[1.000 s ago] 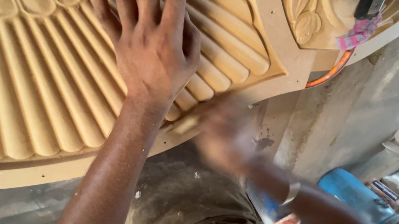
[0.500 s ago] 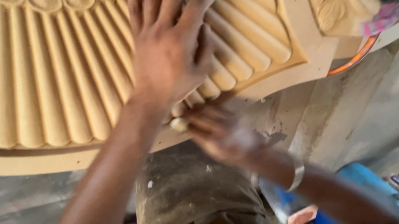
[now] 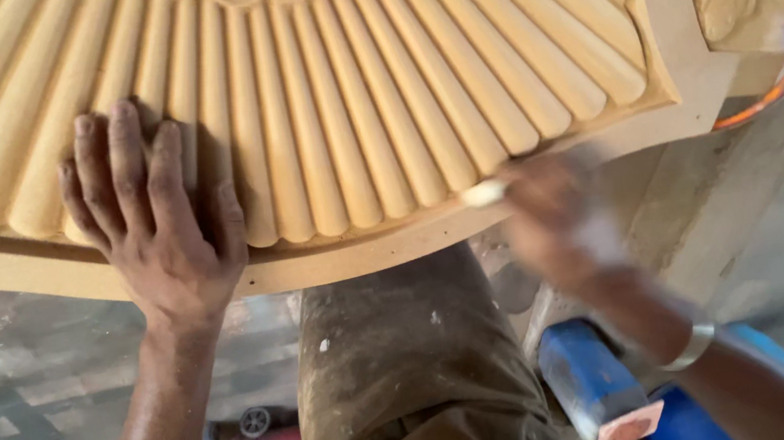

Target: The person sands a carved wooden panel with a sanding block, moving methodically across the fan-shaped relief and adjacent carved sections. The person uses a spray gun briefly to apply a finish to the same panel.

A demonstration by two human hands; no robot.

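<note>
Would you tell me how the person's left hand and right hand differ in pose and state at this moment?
The left hand lies flat, fingers spread, on the carved fluted panel; the right hand is curled at the panel's lower edge. The left hand is sharp and empty; the right hand is blurred and pinches a small pale piece. Both are bare and meet the panel.

Matt, pale tan carved wood panel (image 3: 376, 101), its fluted ribs smooth and dusty-looking. Left hand (image 3: 156, 231) lies flat on that dry wood. Near, dusty brown cloth trousers (image 3: 412, 369), speckled white. Right wrist wears a shiny metal bangle (image 3: 689, 349). Lower right, a blue plastic-looking tool (image 3: 585, 381), slightly glossy.
</note>
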